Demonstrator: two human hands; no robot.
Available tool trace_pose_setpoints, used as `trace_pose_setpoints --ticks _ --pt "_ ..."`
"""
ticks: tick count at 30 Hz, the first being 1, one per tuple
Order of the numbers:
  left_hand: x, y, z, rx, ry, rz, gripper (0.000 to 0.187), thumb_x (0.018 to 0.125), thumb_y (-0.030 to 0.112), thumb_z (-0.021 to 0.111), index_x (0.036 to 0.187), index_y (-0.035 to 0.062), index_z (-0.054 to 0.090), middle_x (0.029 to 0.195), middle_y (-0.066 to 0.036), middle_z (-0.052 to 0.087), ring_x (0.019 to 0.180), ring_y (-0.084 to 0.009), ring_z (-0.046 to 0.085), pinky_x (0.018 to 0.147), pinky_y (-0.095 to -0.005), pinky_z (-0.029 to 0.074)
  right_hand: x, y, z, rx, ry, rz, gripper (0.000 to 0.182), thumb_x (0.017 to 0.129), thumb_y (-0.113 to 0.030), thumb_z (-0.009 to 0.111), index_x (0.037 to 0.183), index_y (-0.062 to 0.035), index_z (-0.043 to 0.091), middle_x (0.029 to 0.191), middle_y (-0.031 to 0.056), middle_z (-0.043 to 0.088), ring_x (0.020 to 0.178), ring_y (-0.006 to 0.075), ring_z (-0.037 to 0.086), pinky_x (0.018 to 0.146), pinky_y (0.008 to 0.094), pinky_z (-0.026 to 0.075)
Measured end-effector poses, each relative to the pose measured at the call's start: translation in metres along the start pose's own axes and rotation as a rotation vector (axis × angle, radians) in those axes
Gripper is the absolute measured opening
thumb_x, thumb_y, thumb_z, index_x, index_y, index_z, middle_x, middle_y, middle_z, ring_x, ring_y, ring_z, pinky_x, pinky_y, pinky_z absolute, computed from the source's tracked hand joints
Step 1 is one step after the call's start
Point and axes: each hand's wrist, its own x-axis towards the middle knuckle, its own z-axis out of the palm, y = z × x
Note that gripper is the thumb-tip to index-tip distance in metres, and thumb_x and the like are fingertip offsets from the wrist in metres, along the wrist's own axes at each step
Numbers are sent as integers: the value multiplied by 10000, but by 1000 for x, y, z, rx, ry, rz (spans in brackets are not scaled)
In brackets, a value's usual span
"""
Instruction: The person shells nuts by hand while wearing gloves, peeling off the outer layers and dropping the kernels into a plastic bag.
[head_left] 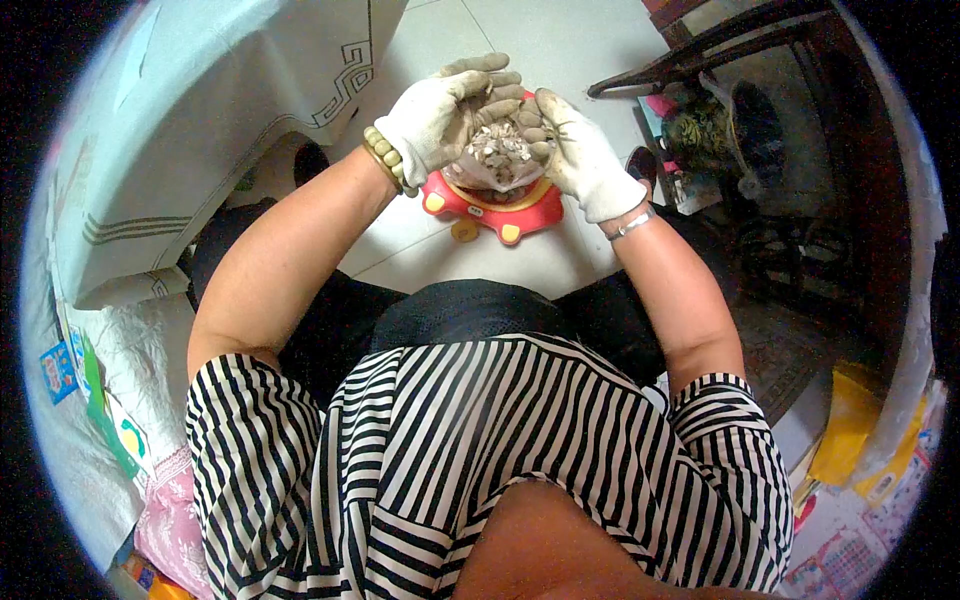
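Note:
A see-through plastic bag full of small whitish and brown pieces sits low between my knees. Under it is a red plastic base with yellow patches and rounded feet. My left hand, in a white glove with grey-soiled fingers, is at the bag's left and far side, fingers apart and stretched over the pieces. On the opposite side my right hand, gloved the same way, has its fingers loosely extended, with the tips right at the bag's edge. Both palms face inward above the pieces.
Pale floor tiles surround the base. A cloth-draped table stands at the left. Dark wooden furniture and several stored items are at the right. A yellow bag lies at the lower right, and pink fabric at the lower left.

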Motion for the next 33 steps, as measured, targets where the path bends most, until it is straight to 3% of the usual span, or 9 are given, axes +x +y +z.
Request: trace_pose_setpoints --ticks 6,13,17,21,23,29,30,32,33 --pt "3 -2 -2 97 37 120 385 942 79 419 1313 -22 393 1263 -174 499 1121 -248 534 959 -333 453 -17 -8 8 -195 -213 6 203 942 -252 526 1012 -67 574 850 15 603 685 41 558 572 170 479" --pt "-9 -20 16 39 -60 -17 379 971 149 372 1323 10 402 1289 -153 494 1114 -221 528 971 -342 429 -6 5 7 -513 -145 31 257 942 -251 533 1093 -44 552 934 28 603 818 98 596 723 230 511" --pt "-7 -22 11 57 -76 -9 383 980 179 376 1324 11 400 1257 -135 522 1065 -210 551 938 -330 450 -8 9 10 -433 -146 -86 279 945 -262 527 1114 -40 539 958 27 591 833 79 577 709 212 499" --pt "-5 -26 3 211 0 -57 371 979 207 404 1302 28 444 1173 -100 574 987 -189 580 880 -314 480 -8 5 8 -530 -148 -6 280 946 -255 523 1126 -41 539 997 33 586 877 81 568 727 215 496" --pt "-7 -25 4 208 -11 -67 366 978 209 413 1297 37 458 1132 -90 593 961 -184 587 861 -309 489 -4 13 8 -518 -122 -169 241 969 -305 450 1010 -83 535 701 -4 568 499 48 481 435 190 374" --pt "-15 -16 12 99 -103 -39 396 967 223 456 1322 47 446 1075 -75 609 937 -166 583 860 -308 485 -11 10 13 -488 -61 -232 233 966 -292 463 1033 -86 550 705 2 577 511 57 512 448 193 411" --pt "-14 -13 9 31 -249 -74 410 962 230 471 1328 49 439 1055 -60 607 913 -153 576 837 -301 487 -12 6 11 -488 -61 -233 233 966 -292 463 1033 -86 550 705 2 577 511 57 512 448 193 411" --pt "-12 -13 6 -37 -395 -108 424 956 237 487 1333 51 433 1035 -45 604 890 -141 569 814 -295 489 -15 -6 6 -439 -208 -167 266 972 -247 456 1138 -58 538 1023 37 597 884 107 600 749 239 522" --pt "-15 -10 14 -1 -302 -103 433 955 238 491 1342 56 421 1005 -29 594 858 -128 556 777 -285 486 -15 -8 2 -439 -208 -167 266 972 -247 456 1138 -58 538 1023 37 597 884 107 600 749 239 522"
